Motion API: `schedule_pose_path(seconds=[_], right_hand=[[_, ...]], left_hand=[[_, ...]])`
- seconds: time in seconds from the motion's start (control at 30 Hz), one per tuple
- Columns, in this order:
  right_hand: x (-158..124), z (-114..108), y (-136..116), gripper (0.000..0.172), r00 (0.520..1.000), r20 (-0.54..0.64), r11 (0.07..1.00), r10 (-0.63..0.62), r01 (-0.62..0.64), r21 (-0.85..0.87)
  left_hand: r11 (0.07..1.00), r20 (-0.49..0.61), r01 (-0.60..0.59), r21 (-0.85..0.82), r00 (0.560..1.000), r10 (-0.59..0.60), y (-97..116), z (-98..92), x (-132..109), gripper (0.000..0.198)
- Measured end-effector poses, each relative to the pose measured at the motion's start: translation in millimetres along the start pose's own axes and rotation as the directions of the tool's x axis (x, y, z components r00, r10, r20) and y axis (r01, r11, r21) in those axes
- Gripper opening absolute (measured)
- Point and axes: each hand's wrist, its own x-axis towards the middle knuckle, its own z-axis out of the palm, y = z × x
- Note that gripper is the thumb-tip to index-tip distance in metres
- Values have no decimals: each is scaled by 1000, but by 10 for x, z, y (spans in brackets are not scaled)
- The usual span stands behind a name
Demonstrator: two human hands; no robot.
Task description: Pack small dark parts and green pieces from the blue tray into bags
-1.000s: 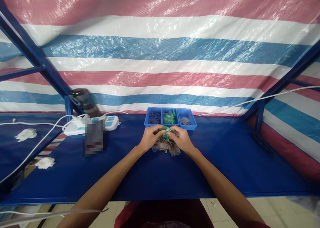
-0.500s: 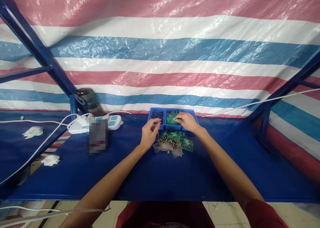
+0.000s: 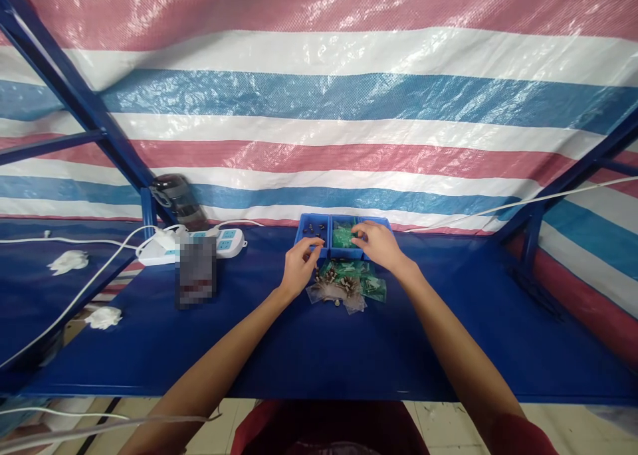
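Observation:
My left hand [image 3: 300, 267] is at the front of the left compartment of a blue divided bin [image 3: 305, 248]. Its thumb and fingers are pinched, and what they hold is too small to make out. Small dark metal parts [image 3: 312, 228] lie in that compartment. My right hand [image 3: 379, 244] reaches over the middle compartment from the right, fingertips curled at the small green bags [image 3: 342, 236] inside; anything between them cannot be made out. The right compartment is mostly behind this hand. In front of the bin lies a pile of small metal fittings [image 3: 347, 284] on clear and green plastic bags [image 3: 375, 288].
On the blue table [image 3: 343, 355], a white power strip [image 3: 232, 244] with plugged cables stands at left, beside a blurred-out dark object [image 3: 196, 272]. A dark bottle [image 3: 179, 199] leans behind it. Crumpled white tissue [image 3: 104, 318] lies near the left. Striped sheeting [image 3: 349, 96] hangs behind.
My right hand has shifted slightly at the middle compartment, and the dark bit seen at its fingertips no longer shows. My left hand stays almost in place. The view has moved slightly.

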Motion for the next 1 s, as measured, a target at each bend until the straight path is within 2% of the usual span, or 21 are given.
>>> schedule_pose_path(seconds=[0.03, 0.1, 0.17, 0.23, 0.37, 0.47, 0.6, 0.73, 0.9, 1.0], right_hand=[[-67, -26, -32, 12, 1000, -1, 999, 6, -6, 51], [-206, -26, -88, 13, 997, 70, 994, -15, 8, 111], [-329, 34, -119, 14, 986, 165, 993, -24, 4, 122], [-420, 118, -122, 8, 980, 199, 997, 6, -22, 80], [-514, 227, -111, 24, 974, 223, 1000, 30, -31, 0], [-536, 227, -146, 25, 973, 231, 1000, 16, -17, 3], [-540, 182, -235, 12, 966, 254, 998, -45, 32, 57], [-550, 158, -298, 14, 945, 321, 997, -56, 35, 68], [-567, 234, -333, 28, 955, 290, 998, -61, 64, -4], [-566, 307, -352, 21, 949, 307, 996, -74, 87, -28]], left_hand=[[1000, 33, -9, 22, 999, 9, -8, -1, 3, 21], [995, 130, -54, 85, 991, 43, -23, -2, 8, 20], [979, 240, -133, 153, 966, 93, -36, -4, 8, 20], [953, 341, -215, 212, 930, 134, -47, -5, 3, 21], [891, 453, -325, 318, 877, 159, -60, -10, -16, 25], [852, 489, -379, 361, 855, 173, -59, -16, -28, 27], [816, 520, -420, 398, 836, 176, -42, -22, -38, 25], [804, 486, -424, 417, 851, 196, -21, -26, -41, 23], [818, 421, -444, 366, 863, 280, -17, -24, -52, 23], [817, 384, -460, 347, 865, 324, -15, -14, -65, 22]])
